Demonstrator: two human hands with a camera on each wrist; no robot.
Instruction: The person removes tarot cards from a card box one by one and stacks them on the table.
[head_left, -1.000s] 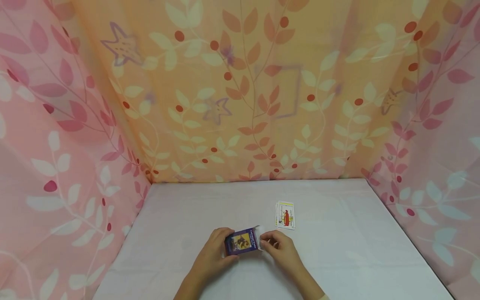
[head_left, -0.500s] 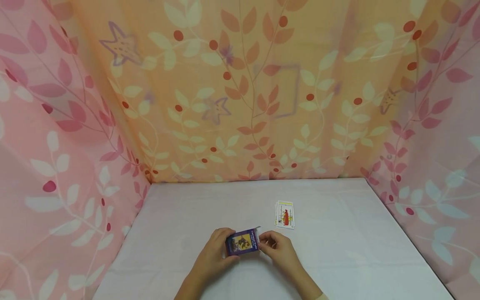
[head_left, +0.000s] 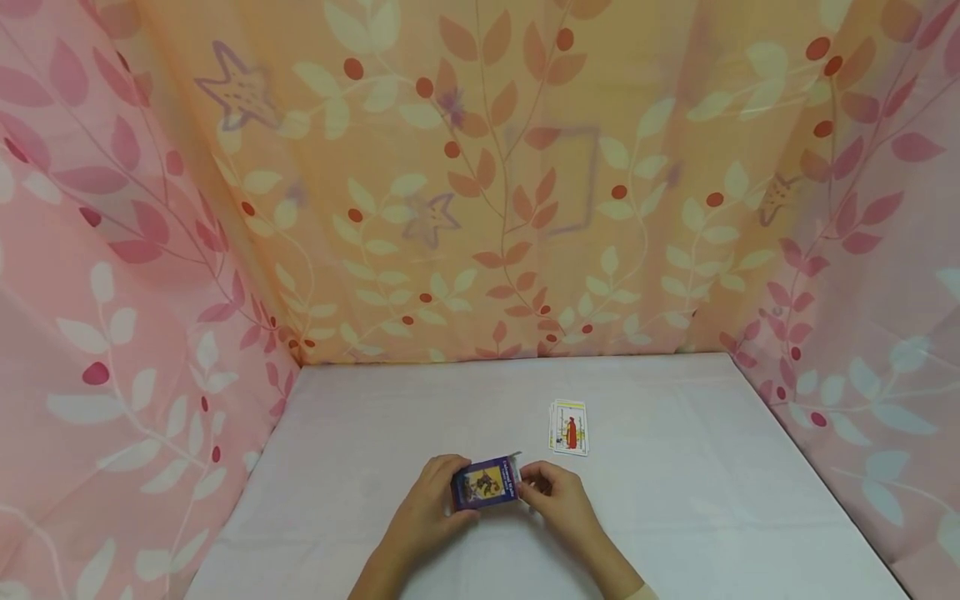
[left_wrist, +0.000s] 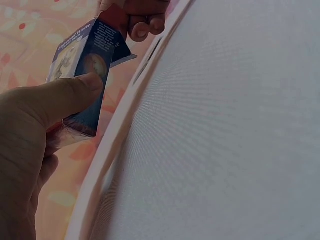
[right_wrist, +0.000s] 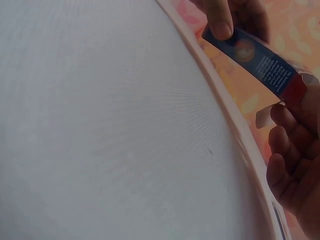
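A dark blue tarot card box [head_left: 483, 483] with a yellow picture on its front is held above the table in the head view. My left hand [head_left: 433, 502] grips its left end, the thumb along one narrow side in the left wrist view. At the box's right end, my right hand [head_left: 561, 497] has its fingers curled and pinches the opened end. A flap [right_wrist: 267, 116] sticks out there in the right wrist view. Inside the box I cannot see. Beyond the right hand, a small stack of cards [head_left: 571, 428] lies face up, a red figure on top.
The white-covered table [head_left: 360, 417] spreads around the hands. A leaf-patterned orange curtain [head_left: 480, 275] stands along its back edge. Pink curtains [head_left: 135, 350] close off the left side and the right side.
The white flap area at the box's right end shows less than a second ago, as my right fingers moved slightly left against it. The left hand and the card stack stay put.
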